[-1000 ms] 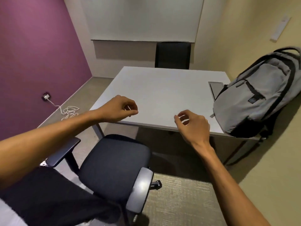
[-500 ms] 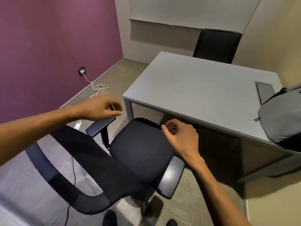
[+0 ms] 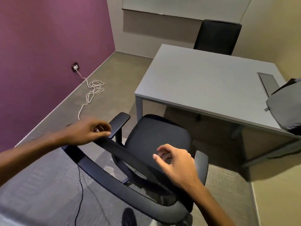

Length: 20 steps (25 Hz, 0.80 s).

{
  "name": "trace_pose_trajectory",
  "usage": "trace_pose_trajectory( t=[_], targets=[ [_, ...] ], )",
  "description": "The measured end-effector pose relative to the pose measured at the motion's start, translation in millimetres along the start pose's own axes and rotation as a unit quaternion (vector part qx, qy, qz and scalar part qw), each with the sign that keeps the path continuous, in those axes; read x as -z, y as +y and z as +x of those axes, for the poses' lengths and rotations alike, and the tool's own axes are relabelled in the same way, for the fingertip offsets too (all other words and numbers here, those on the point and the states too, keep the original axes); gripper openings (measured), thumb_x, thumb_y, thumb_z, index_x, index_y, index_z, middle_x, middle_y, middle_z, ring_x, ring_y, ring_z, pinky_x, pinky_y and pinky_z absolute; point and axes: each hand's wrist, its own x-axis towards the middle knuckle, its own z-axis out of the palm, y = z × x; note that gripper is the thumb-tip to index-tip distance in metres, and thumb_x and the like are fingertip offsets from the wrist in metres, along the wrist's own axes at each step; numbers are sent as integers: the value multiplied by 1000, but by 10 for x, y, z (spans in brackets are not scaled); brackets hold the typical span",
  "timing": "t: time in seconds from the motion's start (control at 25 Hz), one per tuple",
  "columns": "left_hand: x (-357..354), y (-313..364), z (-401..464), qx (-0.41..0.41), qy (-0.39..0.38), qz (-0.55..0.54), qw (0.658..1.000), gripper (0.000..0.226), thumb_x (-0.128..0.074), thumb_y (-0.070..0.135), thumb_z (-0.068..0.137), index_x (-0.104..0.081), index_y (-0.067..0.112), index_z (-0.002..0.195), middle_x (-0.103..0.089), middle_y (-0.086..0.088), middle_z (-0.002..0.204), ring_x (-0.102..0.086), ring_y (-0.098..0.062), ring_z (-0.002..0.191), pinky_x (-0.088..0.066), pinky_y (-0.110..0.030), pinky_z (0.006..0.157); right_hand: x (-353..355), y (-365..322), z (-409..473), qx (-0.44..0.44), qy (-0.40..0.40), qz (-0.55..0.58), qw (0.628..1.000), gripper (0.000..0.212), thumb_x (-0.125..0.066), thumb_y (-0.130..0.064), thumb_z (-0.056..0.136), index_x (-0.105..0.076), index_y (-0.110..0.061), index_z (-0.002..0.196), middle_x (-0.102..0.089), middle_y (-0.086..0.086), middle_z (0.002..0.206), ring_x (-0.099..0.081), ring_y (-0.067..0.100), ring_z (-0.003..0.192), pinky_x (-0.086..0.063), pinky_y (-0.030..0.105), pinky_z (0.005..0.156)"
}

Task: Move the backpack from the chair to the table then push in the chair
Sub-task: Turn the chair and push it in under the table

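Head-camera view, from the left side across: one purple wall (image 3: 40, 46) carries one wall socket (image 3: 75, 68), and one white cable (image 3: 92, 90) runs from it and lies coiled on the carpet, well beyond the left hand (image 3: 86, 134). That hand is loosely curled, fingers bent toward the thumb, right at the top edge of the chair's backrest (image 3: 130, 185) and just short of the left armrest (image 3: 119, 123); whether it actually grips the backrest I cannot tell. One thin black cord (image 3: 80, 193) trails on the floor below the left forearm. There are two chairs: the black office chair (image 3: 158, 139) between and under both hands, its seat bare, and a second black chair (image 3: 217, 37) at the far side of the table, well beyond the right hand. The right hand (image 3: 177, 165) hovers half open above the seat, fingers spread and bent, holding nothing. One shoe tip (image 3: 129, 217) shows at the bottom edge, below the backrest. One grey table (image 3: 203, 84) stands beyond the right hand, with one cable hatch (image 3: 267, 82) set into its top. One grey backpack (image 3: 286, 110) rests on the table's near right corner, far right of the right hand, cut off by the picture's edge.
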Motion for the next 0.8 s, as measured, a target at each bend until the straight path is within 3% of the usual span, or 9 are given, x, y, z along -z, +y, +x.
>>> trace_pose_trajectory(
  t=[0.12,0.2,0.28,0.32,0.4,0.48,0.56,0.64,0.8],
  targets=[
    [-51,-136,-292,-17,-41,4,999,42,-53,70,83,-65,40,109,-66,22,113,-59,2,106,-50,-28,94,-134,-245,-156,18,-64,-27,997,41,-54,-65,83,-65,-33,105,-72,-20,92,-66,-1,86,-56,31,78],
    [-98,-223,-436,-34,-79,91,992,72,-43,89,70,-49,48,129,-44,29,139,-38,6,130,-29,-26,111,-130,-354,-237,20,-107,-43,993,52,-45,-74,84,-60,-35,115,-70,-22,104,-64,-3,95,-54,31,84],
    [-131,-314,-506,-87,-94,185,974,107,-42,98,57,-35,39,146,-28,24,152,-22,0,142,-15,-33,119,-111,-433,-315,7,-153,-38,987,74,-39,-90,75,-49,-42,130,-61,-27,124,-57,-6,111,-49,29,96],
    [-137,-340,-506,-111,-96,224,964,119,-42,100,52,-34,32,149,-26,20,154,-22,-3,144,-14,-37,120,-133,-473,-355,5,-187,-49,981,88,-40,-95,67,-38,-45,140,-50,-29,139,-49,-5,124,-43,30,105],
    [-110,-342,-446,-147,-78,272,948,117,-47,96,55,-42,23,146,-40,10,152,-37,-10,140,-24,-45,118,-229,-563,-397,11,-256,-105,961,113,-52,-93,61,-10,-43,154,-19,-21,161,-24,5,146,-25,35,117],
    [-71,-342,-367,-184,-45,296,936,101,-54,82,59,-53,19,138,-58,3,140,-55,-16,128,-37,-51,108,-318,-635,-367,18,-300,-156,941,122,-72,-69,70,6,-33,156,-1,-11,166,-6,13,152,-16,37,119],
    [-27,-375,-290,-199,-42,295,933,93,-58,71,56,-58,18,133,-64,0,133,-61,-19,121,-44,-53,102,-365,-685,-305,15,-297,-170,939,121,-78,-47,75,10,-31,156,2,-6,166,-3,16,153,-18,38,119],
    [30,-417,-210,-198,-37,291,935,89,-58,63,55,-59,19,131,-66,-1,131,-63,-20,119,-46,-50,101,-411,-712,-266,6,-284,-169,944,115,-75,-38,79,10,-31,156,1,-6,166,-5,15,152,-18,38,118],
    [74,-401,-4,-193,-27,293,936,85,-55,61,54,-62,19,128,-68,0,127,-64,-20,118,-47,-43,101,-437,-692,-195,-1,-267,-168,949,117,-73,-51,76,10,-33,155,-1,-7,166,-7,12,151,-19,36,118]
  ],
)
